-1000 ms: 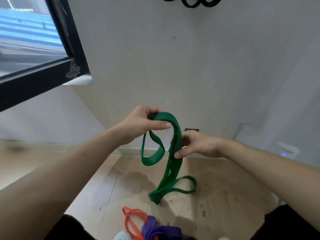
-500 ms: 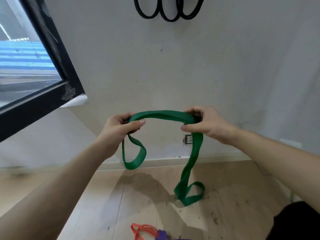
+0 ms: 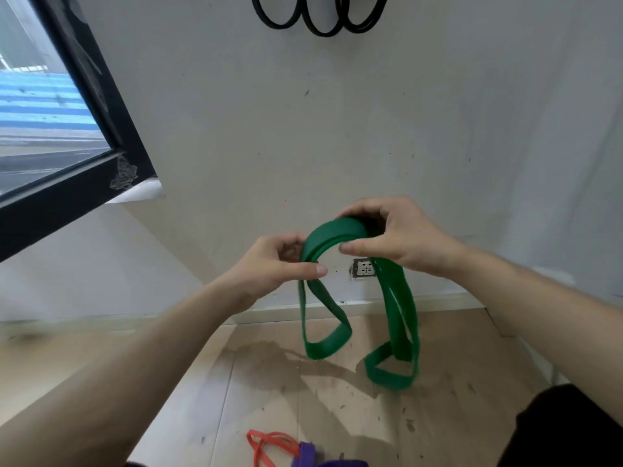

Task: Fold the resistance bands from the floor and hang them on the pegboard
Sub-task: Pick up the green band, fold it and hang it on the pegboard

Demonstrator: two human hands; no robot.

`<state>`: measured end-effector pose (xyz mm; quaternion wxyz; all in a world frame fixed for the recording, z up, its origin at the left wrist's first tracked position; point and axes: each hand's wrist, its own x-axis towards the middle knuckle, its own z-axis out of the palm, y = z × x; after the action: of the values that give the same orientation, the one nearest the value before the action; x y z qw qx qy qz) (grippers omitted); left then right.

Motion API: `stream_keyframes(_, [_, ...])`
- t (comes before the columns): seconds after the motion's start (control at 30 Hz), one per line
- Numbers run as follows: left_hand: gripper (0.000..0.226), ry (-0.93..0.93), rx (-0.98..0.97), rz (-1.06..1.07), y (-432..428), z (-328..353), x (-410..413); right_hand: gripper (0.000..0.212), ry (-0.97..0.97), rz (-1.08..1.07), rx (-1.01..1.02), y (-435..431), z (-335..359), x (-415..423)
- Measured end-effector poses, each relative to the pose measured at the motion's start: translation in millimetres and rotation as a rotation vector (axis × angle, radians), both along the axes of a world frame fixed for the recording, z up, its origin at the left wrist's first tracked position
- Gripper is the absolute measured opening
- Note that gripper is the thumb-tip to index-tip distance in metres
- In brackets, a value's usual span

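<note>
Green resistance band (image 3: 332,237) arches in a doubled strip between the person's two hands, held up in front of the pale wall (image 3: 337,129). The left hand (image 3: 273,264) pinches one end of the arch, with its thumb laid across the front and its fingers curled behind. The right hand (image 3: 401,237) grips the other end, fingers curled over the top and thumb pressed underneath. Below the left hand a short loop of the band hangs down. Below the right hand longer strands drop and end in a second loop.

Just behind the right hand's thumb, a wall socket (image 3: 362,268) sits low on the wall. Far beneath both hands, on the wooden floor (image 3: 236,382), lie a red band (image 3: 269,444) and a purple band (image 3: 310,455), touching each other. High above the hands, black loops (image 3: 317,26) hang on the wall. Up and to the left of the left hand stands a black window frame (image 3: 101,96).
</note>
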<state>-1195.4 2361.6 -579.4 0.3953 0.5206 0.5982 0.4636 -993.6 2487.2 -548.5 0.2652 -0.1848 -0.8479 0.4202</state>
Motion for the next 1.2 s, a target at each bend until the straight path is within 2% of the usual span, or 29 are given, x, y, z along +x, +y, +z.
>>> stream_keyframes(0.17, [0.038,0.035,0.029,0.011,4.1,-2.5,19.1,0.042,-0.139,0.084,-0.008,-1.4,-16.5,-4.5])
stream_keyframes(0.23, [0.03,0.083,0.027,0.031,5.3,-3.7,23.2,0.043,-0.178,0.118,-0.034,-0.6,-23.0,-5.8])
stream_keyframes(0.43, [0.026,0.157,0.077,0.059,3.7,-1.1,19.4,0.036,-0.284,0.171,-0.206,11.2,-45.6,-4.8])
stream_keyframes(0.57, [0.023,0.149,0.131,0.054,-2.9,6.8,10.6,0.033,-0.269,0.182,-0.358,9.9,-57.1,-9.7])
stream_keyframes(0.77, [0.016,0.036,0.218,0.12,-9.5,14.5,-0.6,0.023,-0.297,0.224,-0.437,6.7,-72.6,-21.7])
stream_keyframes(0.93, [0.033,-0.017,0.234,0.187,-15.9,14.6,-18.9,0.02,-0.243,0.189,-0.407,8.2,-60.1,-22.5])
stream_keyframes(1.0, [0.033,-0.03,0.206,0.195,-17.8,11.3,-27.5,0.022,-0.221,0.151,-0.385,9.8,-54.0,-18.3])
stream_keyframes(1.13, [0.028,0.006,0.154,0.207,-19.2,3.2,-40.0,0.039,-0.239,0.073,-0.258,8.4,-42.9,-11.0])
stream_keyframes(1.2, [0.027,0.024,0.143,0.208,-18.9,2.0,-42.2,0.04,-0.229,0.049,-0.197,6.3,-38.7,-10.3])
